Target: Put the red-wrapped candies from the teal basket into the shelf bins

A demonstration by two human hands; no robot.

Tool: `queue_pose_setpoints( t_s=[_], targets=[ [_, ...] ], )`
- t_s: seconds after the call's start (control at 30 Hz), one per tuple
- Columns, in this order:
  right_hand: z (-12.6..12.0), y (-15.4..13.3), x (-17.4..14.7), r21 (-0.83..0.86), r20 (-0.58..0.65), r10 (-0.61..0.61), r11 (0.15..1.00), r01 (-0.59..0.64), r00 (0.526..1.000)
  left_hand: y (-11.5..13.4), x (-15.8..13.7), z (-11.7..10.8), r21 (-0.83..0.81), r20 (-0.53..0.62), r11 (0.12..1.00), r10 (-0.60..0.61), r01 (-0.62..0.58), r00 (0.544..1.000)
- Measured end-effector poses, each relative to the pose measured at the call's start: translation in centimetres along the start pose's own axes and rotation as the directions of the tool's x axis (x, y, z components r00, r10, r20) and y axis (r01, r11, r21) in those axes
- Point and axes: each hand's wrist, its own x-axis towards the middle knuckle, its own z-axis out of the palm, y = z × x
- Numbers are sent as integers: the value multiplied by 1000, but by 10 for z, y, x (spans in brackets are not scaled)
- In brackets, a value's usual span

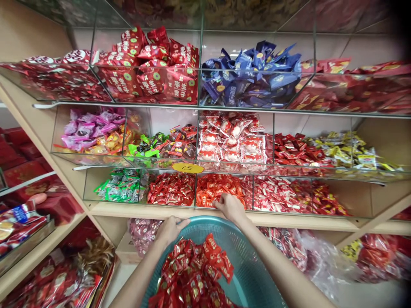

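Note:
A teal plastic basket [208,222] is in front of me at the lower middle, with many red-wrapped candies [192,273] heaped in its left half. My left hand [171,231] is closed on the basket's far left rim, thumb along the edge. Beyond the far rim, my right hand [231,207] is at the front of a bottom-row bin of orange-red wrapped candies [212,186]. Its fingers are curled together at the bin's front; anything inside them is hidden. Left of that bin are darker red candies [171,189].
Clear-walled bins rise in tiers, holding red packets [150,79], blue packets [250,77] and red-and-white candies [231,141]. A yellow price tag [188,167] hangs above the bottom row. Bagged candies [285,244] lie below the wooden shelf edge [128,209].

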Motion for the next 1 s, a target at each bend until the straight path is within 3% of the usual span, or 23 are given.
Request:
queue_pose_setpoints(
  t_s=[0.2, 0.43, 0.57, 0.63, 0.67, 0.73, 0.83, 0.93, 1.0],
  targets=[
    [2, 0, 10, 64, 83, 38, 997, -44, 996, 2, -2, -2, -6, -13, 1000, 16, -16, 1000],
    [4, 13, 9, 265, 33, -107, 960, 95, 994, 3, -2, -4, -4, -9, 1000, 7, -7, 1000],
    [-8, 18, -13, 555, -70, -204, 806, 208, 977, 2, -1, -3, -33, 11, 999, 22, -21, 1000],
    [-14, 23, -30, 640, -48, -266, 732, 234, 963, 1, -1, -3, -57, 19, 998, 30, -29, 999],
    [-16, 26, -39, 635, 4, -311, 735, 238, 950, 1, 0, -2, -64, 21, 997, 32, -30, 999],
    [-15, 34, -54, 536, 136, -403, 798, 275, 905, 1, 0, -1, -74, 25, 997, 38, -36, 999],
    [-6, 47, -68, 188, 295, -456, 889, 417, 840, 1, 0, -1, -84, 33, 996, 41, -38, 999],
    [9, 55, -74, -159, 397, -440, 832, 532, 806, 3, 0, -1, -52, 21, 998, 30, -29, 999],
    [20, 53, -76, -290, 433, -426, 769, 570, 795, 3, 1, -1, -29, 21, 999, 32, -31, 999]
  ],
)
